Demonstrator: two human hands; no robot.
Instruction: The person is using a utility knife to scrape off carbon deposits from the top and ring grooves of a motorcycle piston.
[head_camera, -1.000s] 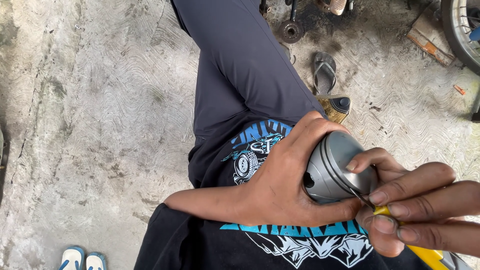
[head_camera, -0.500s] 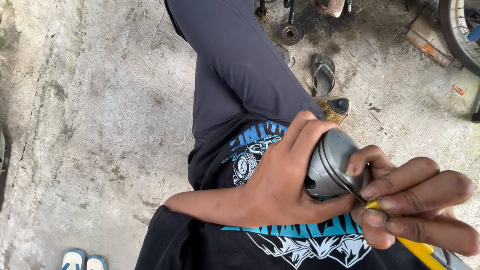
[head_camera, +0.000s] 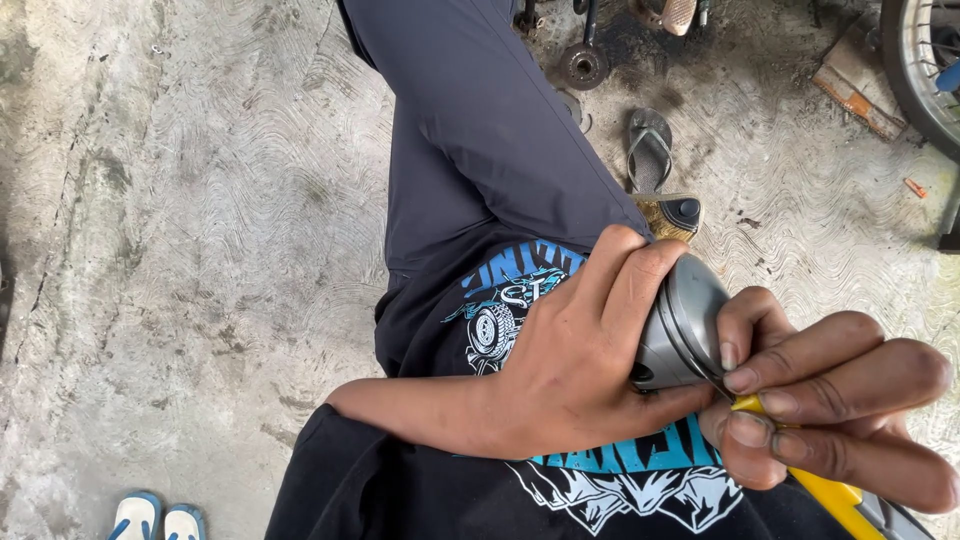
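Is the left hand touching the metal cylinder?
Touching. The head view shows the left hand wrapped around the grey metal cylinder, fingers curled over its top and thumb under it.

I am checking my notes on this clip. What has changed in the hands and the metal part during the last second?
Very little. The left hand still grips the grey metal piston, and the right hand still holds the yellow-handled tool against its edge. Both hands and the piston drifted slightly up in the picture. The sandal and the concrete floor look unchanged.
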